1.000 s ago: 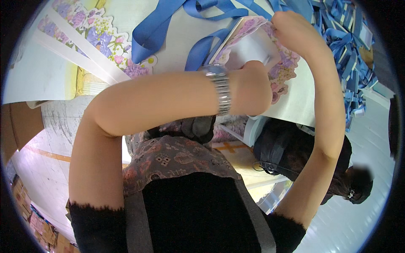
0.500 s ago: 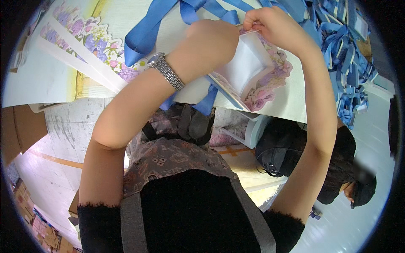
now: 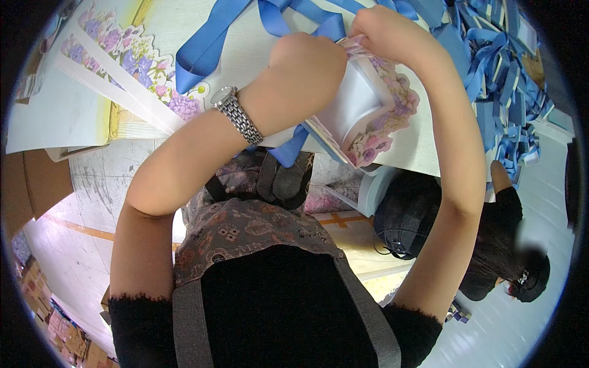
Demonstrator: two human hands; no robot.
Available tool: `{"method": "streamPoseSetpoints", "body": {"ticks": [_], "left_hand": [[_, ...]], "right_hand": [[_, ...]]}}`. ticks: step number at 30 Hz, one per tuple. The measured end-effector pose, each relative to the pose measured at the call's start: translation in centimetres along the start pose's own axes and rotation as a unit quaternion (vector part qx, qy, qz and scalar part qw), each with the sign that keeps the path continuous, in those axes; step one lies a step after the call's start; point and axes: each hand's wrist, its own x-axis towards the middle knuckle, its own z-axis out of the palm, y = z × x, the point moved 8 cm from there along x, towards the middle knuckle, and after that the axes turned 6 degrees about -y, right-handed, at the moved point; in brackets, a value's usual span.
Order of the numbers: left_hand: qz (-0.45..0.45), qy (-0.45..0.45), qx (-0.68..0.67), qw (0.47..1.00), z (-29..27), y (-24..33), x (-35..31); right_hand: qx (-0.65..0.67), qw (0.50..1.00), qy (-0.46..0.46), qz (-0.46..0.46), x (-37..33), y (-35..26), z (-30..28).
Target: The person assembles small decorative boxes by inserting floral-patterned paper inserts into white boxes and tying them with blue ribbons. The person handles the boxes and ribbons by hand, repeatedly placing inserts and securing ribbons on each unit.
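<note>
Pink-and-lilac floral card, scalloped along its outer edge and white within, forms an open, hollow box-like piece [image 3: 372, 98] at the near edge of the pale worktop [image 3: 426, 150], its lowest corner reaching that edge. The right grip [image 3: 388, 32] is bent at the top of this piece and appears to pinch its rim. The left grip [image 3: 311, 66] lies over the piece's left side, back of the hand upward; its fingers are hidden, so whether they are clenched or loose cannot be told. A silver link-band watch [image 3: 237, 116] circles the left wrist.

A broad, glossy blue ribbon [image 3: 205, 52] loops across the worktop beyond the left grip, with a flat floral cut-out bearing white strips [image 3: 132, 95] farther left. Many blue ribbons heap up [image 3: 500, 73] on the right.

The card looks light and springy, firm along its folds but easily creased at the scallops; folded edges or corners seem the safest places to hold. The ribbon looks soft and slippery.
</note>
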Motion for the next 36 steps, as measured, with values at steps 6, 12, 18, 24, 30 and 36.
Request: {"method": "streamPoseSetpoints", "body": {"ticks": [6,12,18,24,30,36], "left_hand": [[0.035,0.03,-0.036,0.998,-0.3,-0.4,-0.1],[0.046,-0.005,-0.038,0.998,0.2,-0.1,0.6],[0.042,-0.033,-0.029,0.998,0.5,0.1,0.4],[0.01,0.05,0.0,0.999,0.6,0.3,0.6],[0.024,0.023,-0.057,0.998,0.5,-1.5,0.5],[0.055,0.014,-0.085,0.995,2.0,-2.0,1.5]], "right_hand": [[0.327,0.931,0.073,-0.148,-1.7,3.2,1.2],[0.032,0.992,0.118,-0.003,-1.6,0.7,1.7],[0.045,0.995,0.023,-0.085,-0.8,0.6,1.3],[0.002,0.996,-0.077,-0.041,1.3,0.1,2.6],[0.247,0.952,0.175,-0.05,-3.2,2.8,1.2],[-0.006,0.974,0.186,0.127,-5.3,2.2,4.0]]}}
